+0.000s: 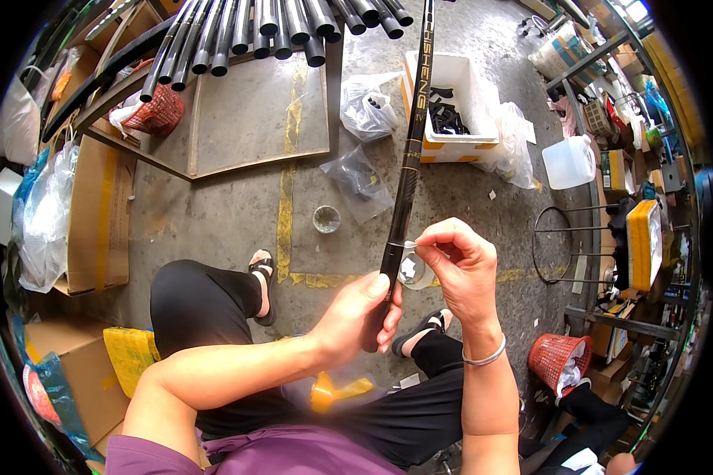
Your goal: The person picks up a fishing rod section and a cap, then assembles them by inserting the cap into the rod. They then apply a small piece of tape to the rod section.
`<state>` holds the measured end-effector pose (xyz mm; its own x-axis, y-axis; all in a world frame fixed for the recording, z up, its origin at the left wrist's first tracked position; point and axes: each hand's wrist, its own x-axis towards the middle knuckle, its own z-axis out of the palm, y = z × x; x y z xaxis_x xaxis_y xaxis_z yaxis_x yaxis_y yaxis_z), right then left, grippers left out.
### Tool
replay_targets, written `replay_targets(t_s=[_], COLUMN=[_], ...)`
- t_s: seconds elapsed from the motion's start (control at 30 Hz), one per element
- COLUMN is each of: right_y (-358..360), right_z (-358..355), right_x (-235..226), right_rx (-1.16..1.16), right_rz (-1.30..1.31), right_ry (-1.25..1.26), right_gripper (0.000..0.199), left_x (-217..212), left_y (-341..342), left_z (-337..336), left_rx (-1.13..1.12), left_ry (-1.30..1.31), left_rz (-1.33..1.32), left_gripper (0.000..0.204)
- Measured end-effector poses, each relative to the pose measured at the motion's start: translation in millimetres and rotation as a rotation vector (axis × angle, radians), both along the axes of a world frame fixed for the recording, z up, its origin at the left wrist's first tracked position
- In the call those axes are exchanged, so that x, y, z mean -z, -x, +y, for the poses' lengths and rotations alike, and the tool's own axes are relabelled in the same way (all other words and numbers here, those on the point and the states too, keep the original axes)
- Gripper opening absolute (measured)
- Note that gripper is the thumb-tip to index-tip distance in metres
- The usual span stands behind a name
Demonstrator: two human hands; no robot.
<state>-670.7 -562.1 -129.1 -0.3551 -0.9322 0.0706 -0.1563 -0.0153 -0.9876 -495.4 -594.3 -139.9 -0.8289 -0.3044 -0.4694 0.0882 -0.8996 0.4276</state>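
A long black pole with gold lettering (409,170), which looks like a fishing rod, stands tilted up and away in front of me. My left hand (355,313) is closed around its thick lower end, the thumb lying along the side. My right hand (463,265) is beside the pole, thumb and forefinger pinched on a thin pale strip (409,245) that touches the pole just above my left hand. Whether the strip is tape or film I cannot tell. Below these fingers, on the floor, a round container (426,279) with white scraps is partly hidden.
Several black tubes (265,20) jut over a metal-framed stand (253,162) at far left. A white foam box (483,103) with black parts stands beyond the pole. Cardboard boxes (95,222) line the left; a shelf rack (634,324) and red basket (540,356) are at right.
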Motion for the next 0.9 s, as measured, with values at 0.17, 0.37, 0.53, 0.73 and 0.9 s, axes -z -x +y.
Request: replay_targets(t_s=[0.17, 0.37, 0.53, 0.73, 0.9], right_y=[0.0, 0.2, 0.1, 0.4, -0.1], right_z=[-0.5, -1.1, -2.2, -2.5, -3.0], right_x=[-0.5, 0.0, -0.5, -2.2, -3.0], right_rx=[-0.001, -0.014, -0.039, -0.036, -0.034], right_rz=[0.013, 0.042, 0.081, 0.142, 0.169], right_ry=[0.002, 0.021, 0.052, 0.060, 0.055], right_gripper=[0.009, 0.010, 0.011, 0.010, 0.011], left_x=[-1.8, 0.8, -0.5, 0.2, 0.7], left_y=[0.8, 0.9, 0.1, 0.7, 1.5], left_z=[-0.8, 0.1, -1.1, -0.7, 0.0], left_rx=[-0.003, -0.006, 0.000, 0.003, 0.003], left_ry=[-0.007, -0.034, -0.038, 0.012, 0.062], left_rz=[0.016, 0.040, 0.023, -0.015, -0.047], left_gripper=[0.042, 0.042, 0.043, 0.040, 0.039])
